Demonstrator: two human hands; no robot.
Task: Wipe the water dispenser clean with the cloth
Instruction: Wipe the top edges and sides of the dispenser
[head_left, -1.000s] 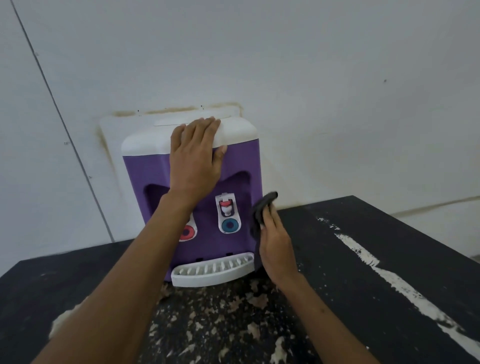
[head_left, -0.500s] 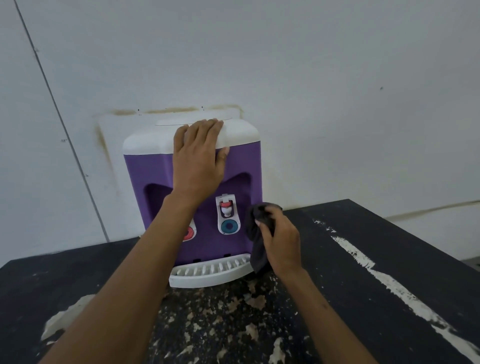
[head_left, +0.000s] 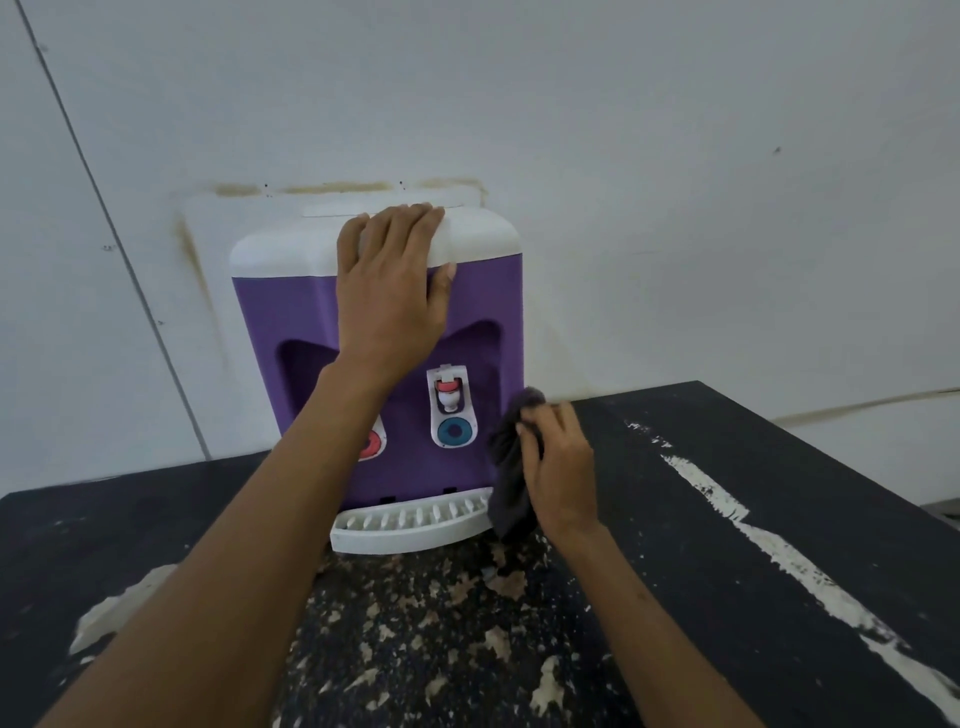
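Head view is showing you holding both arms out ahead. Your left hand (head_left: 389, 291) is lying flat on the water dispenser (head_left: 291, 322), fingers stretched together over its white top, thumb spread against the purple front, forearm crossing the red tap (head_left: 372, 445). Your right hand (head_left: 561, 467) is gripping the dark cloth (head_left: 508, 486), fingers curled round its bunched upper part, back of the hand facing you. You're pressing that cloth against the dispenser's front right corner, just beside the blue tap (head_left: 453, 431), its loose end hanging past the end of the white drip tray (head_left: 410, 529). The dispenser is standing upright on the black, paint-scuffed table (head_left: 779, 519), backing onto the wall (head_left: 675, 208).
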